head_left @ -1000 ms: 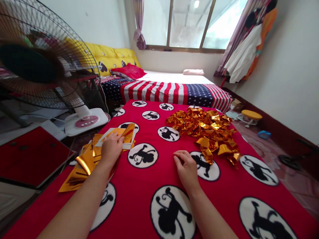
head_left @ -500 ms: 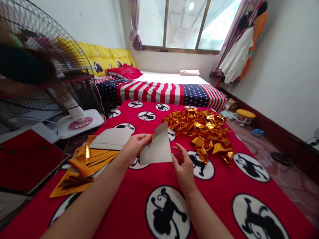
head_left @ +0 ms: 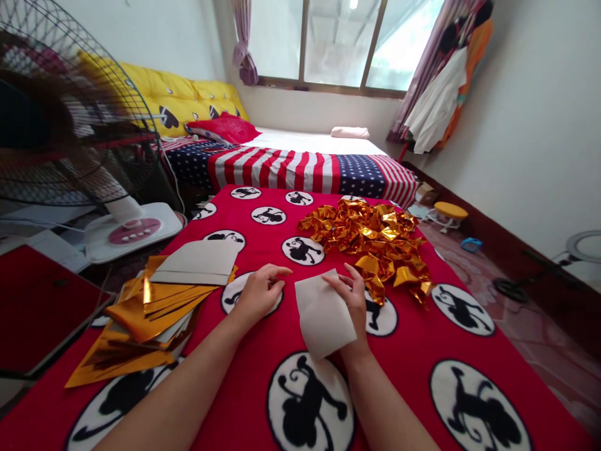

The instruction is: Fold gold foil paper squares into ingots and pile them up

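Note:
My right hand [head_left: 354, 304] grips a sheet of paper [head_left: 323, 316], its pale grey side facing me, with fingers over the upper right edge. The sheet is tilted and slightly curved above the red cloth. To its left, my left hand [head_left: 260, 294] is apart from the paper, its fingers loosely bent and nothing visible in them. Left of that hand lies a stack of gold foil paper [head_left: 162, 313], with pale sheets [head_left: 200, 260] on top. Beyond my right hand is a heap of folded gold foil pieces [head_left: 375, 235].
A red cloth with monkey prints [head_left: 399, 388] covers the surface under my hands. At the left stands a fan [head_left: 126, 228] with its cage close by. Behind is a bed [head_left: 295, 172] with a flag-patterned cover. A yellow stool [head_left: 451, 210] is on the floor at right.
My left hand has let go of the paper and drawn slightly back. My right hand now holds the sheet, which has turned and come lower and nearer. The view has shifted a little.

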A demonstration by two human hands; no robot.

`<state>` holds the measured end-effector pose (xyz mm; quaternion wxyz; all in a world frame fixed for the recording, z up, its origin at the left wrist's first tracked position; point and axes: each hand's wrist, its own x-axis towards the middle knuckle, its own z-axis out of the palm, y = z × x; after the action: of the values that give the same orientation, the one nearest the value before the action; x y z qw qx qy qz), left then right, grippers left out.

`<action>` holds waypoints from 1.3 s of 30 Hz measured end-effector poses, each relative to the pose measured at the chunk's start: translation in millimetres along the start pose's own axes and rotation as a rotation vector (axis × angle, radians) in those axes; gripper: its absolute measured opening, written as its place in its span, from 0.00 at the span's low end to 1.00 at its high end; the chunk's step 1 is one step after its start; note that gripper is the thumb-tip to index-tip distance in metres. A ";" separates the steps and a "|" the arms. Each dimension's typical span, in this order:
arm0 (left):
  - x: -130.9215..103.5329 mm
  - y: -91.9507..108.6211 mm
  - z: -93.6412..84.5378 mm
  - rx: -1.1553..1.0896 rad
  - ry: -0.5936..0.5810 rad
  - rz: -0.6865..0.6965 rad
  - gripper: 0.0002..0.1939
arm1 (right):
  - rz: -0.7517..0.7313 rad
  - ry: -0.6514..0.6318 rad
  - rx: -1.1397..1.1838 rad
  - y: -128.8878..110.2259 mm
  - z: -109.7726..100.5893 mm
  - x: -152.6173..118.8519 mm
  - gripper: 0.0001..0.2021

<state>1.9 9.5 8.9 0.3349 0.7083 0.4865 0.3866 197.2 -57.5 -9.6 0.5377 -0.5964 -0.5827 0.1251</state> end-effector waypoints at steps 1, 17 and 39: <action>-1.0 0.8 0.5 0.027 -0.005 0.020 0.13 | -0.011 -0.018 -0.007 0.2 -2.0 0.7 0.16; -11.3 4.9 1.7 0.124 -0.093 0.241 0.10 | 0.023 -0.129 0.069 1.3 9.9 7.4 0.19; -13.4 3.8 5.6 0.163 -0.162 0.190 0.14 | -0.105 -0.157 0.103 -6.4 2.3 2.2 0.15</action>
<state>5.4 -4.9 6.5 0.2764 0.8050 0.4182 0.3173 192.5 -56.1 -4.3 0.5262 -0.5250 -0.6463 0.1725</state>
